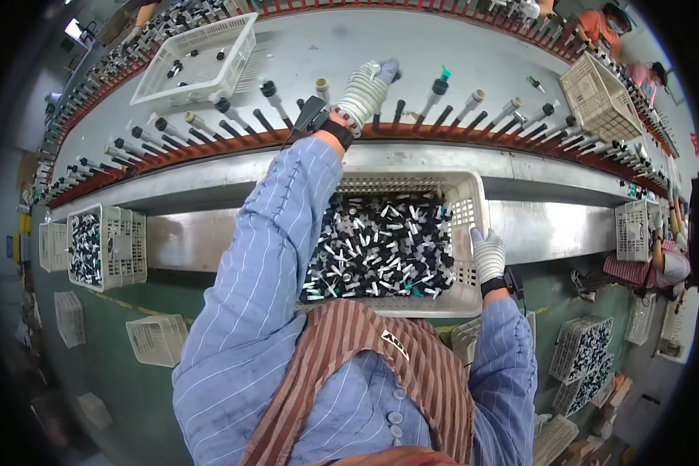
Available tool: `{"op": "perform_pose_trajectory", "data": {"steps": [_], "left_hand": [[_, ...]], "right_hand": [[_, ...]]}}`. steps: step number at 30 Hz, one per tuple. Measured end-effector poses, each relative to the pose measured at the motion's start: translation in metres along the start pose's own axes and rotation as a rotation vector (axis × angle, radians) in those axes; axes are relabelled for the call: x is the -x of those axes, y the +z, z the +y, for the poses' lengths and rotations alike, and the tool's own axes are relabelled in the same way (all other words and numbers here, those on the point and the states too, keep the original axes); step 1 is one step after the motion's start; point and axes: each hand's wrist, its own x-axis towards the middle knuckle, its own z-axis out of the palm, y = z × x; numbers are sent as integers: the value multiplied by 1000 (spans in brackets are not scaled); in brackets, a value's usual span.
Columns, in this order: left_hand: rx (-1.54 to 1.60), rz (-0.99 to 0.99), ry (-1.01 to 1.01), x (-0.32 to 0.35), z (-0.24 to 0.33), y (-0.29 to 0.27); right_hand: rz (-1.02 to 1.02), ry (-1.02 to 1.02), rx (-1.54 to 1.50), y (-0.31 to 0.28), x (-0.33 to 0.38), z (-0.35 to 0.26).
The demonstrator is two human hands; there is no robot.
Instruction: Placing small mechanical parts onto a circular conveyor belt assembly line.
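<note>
Long grey flat-topped workbench (474,62): shallow white plastic basket (180,96) toward left edge; deep beige lattice plastic crate (598,97) toward right; small black-and-green piece (535,83) near crate; upright black and pale rods (474,101) lining near edge.

The pale plastic basket (464,268), which has walls with many small holes, stands upright with its open side up, and the right hand (489,258) is at its right rim. Inside it, many small parts (380,241), mostly black, white and grey with a few green ones, lie mixed in all directions, and the left side is partly covered by the sleeve. Beside the fingertips of the left hand (367,89), a small dark piece (397,76) shows, but whether it is held cannot be told.
</note>
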Motion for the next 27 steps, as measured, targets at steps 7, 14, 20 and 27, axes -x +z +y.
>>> {"op": "perform_pose_trajectory", "data": {"steps": [7,14,20,27], "left_hand": [[-705,62,317,-11,-97,-58],[-397,679,440,68,-38,-47],[-366,-449,147,231,-76,48],[-507,-899,-17,310,-133,112]], "right_hand": [[-96,19,71,-17,-15,-35],[-71,72,43,-14,-20,-16],[-53,51,58,-10,-18,-17],[-164,149,84,-1,-29,-12]]}}
